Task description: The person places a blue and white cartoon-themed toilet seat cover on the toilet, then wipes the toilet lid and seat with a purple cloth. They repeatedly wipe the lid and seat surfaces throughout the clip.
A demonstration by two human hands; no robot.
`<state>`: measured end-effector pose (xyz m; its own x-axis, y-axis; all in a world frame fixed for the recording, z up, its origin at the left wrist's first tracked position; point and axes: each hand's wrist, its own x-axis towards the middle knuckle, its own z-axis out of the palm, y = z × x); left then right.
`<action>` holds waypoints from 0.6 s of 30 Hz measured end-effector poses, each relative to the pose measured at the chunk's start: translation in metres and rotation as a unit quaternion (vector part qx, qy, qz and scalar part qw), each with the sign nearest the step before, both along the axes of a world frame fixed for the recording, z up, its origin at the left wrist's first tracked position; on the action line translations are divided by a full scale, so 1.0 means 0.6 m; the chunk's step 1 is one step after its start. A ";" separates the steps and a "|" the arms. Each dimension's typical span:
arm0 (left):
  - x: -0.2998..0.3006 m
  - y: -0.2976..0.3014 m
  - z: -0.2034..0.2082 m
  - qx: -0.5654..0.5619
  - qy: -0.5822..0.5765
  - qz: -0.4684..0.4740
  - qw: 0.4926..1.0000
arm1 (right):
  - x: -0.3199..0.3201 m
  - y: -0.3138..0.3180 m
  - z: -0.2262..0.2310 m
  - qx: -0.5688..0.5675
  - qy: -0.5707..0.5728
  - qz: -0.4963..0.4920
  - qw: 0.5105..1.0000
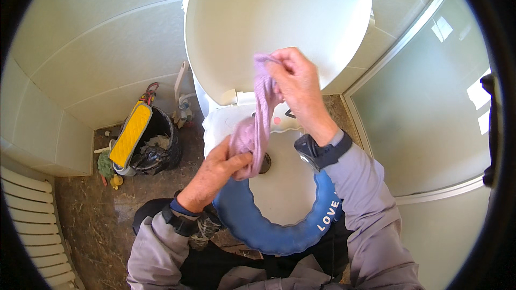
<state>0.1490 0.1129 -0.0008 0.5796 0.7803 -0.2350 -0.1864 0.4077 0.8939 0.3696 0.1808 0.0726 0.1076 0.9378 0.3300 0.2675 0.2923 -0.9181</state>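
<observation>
A damp-looking pink-purple cloth (261,113) hangs stretched between my two hands above a toilet. Its upper end is pinched in my right hand (296,78), the higher of the two. Lower down, my left hand (217,169) grips the bunched other end, thumb on top. Below the cloth, the toilet seat wears a blue scalloped cover (279,239) with white lettering, around the pale bowl (282,182). The raised white lid (279,16) stands behind my hands. Part of the white rear seat area is hidden by the cloth.
Left of the toilet stands a black-lined waste bin (164,150), with a yellow flat pad (130,134) leaning on it. A white-handled brush (181,83) is by the wall. A white radiator (32,220) lies far left; a frosted glass shower panel (424,107) rises at right.
</observation>
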 end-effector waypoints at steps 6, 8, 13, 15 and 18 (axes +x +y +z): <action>0.041 0.012 -0.025 -0.042 -0.018 -0.001 0.999 | -0.021 0.079 -0.081 0.030 -0.350 -0.027 0.936; 0.047 0.016 -0.028 -0.051 -0.026 0.015 0.998 | -0.027 0.097 -0.104 0.117 -0.422 0.011 0.899; 0.060 0.017 -0.026 -0.076 -0.034 0.099 0.992 | -0.029 0.094 -0.134 0.176 -0.513 0.094 0.835; 0.061 0.017 -0.027 -0.079 -0.046 0.116 0.989 | -0.027 0.089 -0.136 0.198 -0.534 0.096 0.816; 0.062 0.020 -0.029 -0.072 -0.038 0.108 0.991 | -0.025 0.089 -0.132 0.209 -0.572 0.100 0.787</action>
